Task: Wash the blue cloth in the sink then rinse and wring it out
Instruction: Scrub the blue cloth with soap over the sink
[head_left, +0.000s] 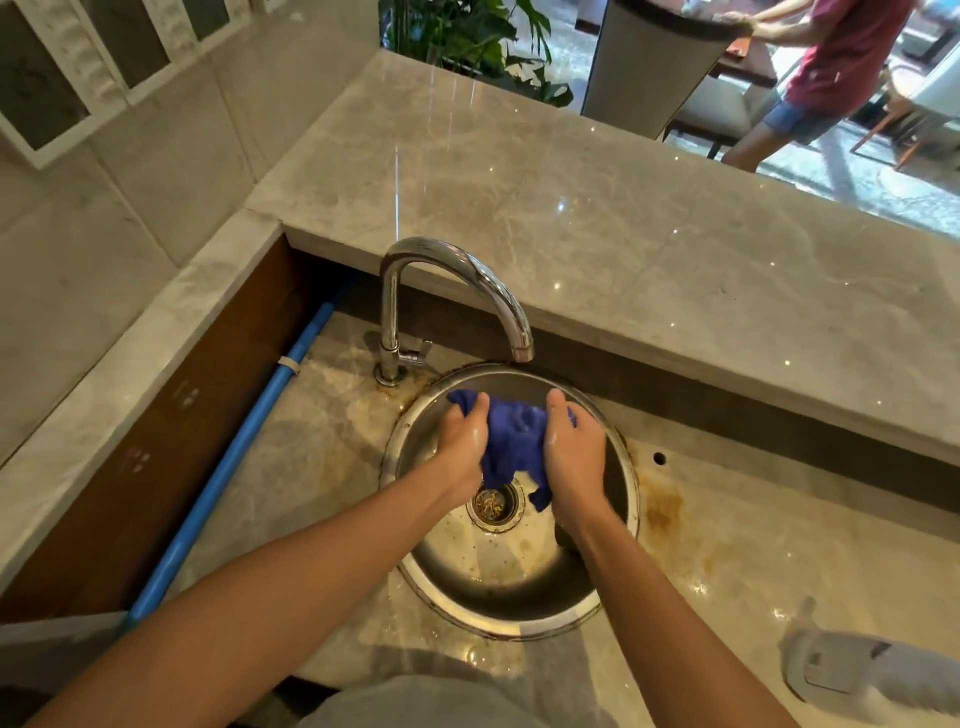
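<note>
A bunched blue cloth (514, 441) hangs between both my hands over the round steel sink (519, 587). My left hand (462, 441) grips the cloth's left side, and my right hand (574, 447) grips its right side. Both hands show soap suds. A loose corner of the cloth dangles near the drain (493, 504). The chrome tap (457, 301) arches above the far rim of the sink, and no water runs from its spout.
A raised marble counter (623, 234) runs behind the sink. A blue pipe (234, 457) lies along the left wall. A white object (862, 670) sits on the lower counter at the right. A person in a red shirt (831, 67) stands beyond the counter.
</note>
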